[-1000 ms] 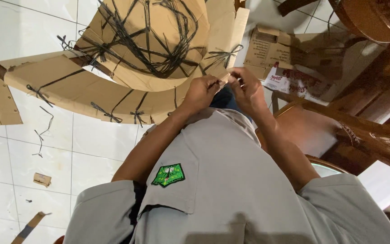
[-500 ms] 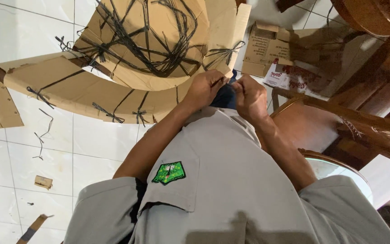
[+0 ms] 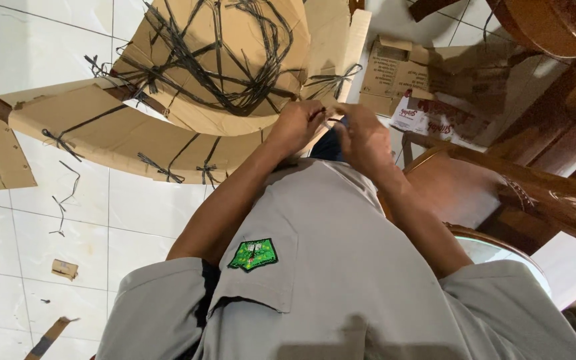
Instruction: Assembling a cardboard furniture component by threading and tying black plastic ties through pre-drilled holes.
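A curved cardboard structure (image 3: 168, 127), laced and tied with black plastic strapping (image 3: 215, 60), stands on the white tiled floor (image 3: 101, 220) in front of the person. Its long arc runs from the far left of the view across to the hands, with one flat panel rising to the upper edge of the picture. The left hand (image 3: 296, 125) and right hand (image 3: 363, 137) meet at the structure's right end, near the bottom of that upright panel. The left fingers (image 3: 315, 113) are pinched together on a thin dark strap end; the right fingers are curled close against them, though what they grip cannot be told. Open tile lies left of the person, littered with strap offcuts (image 3: 61, 200) and a cardboard scrap (image 3: 65, 269). To the right, a wooden chair (image 3: 501, 187) and flattened cartons (image 3: 421, 80) crowd in close.
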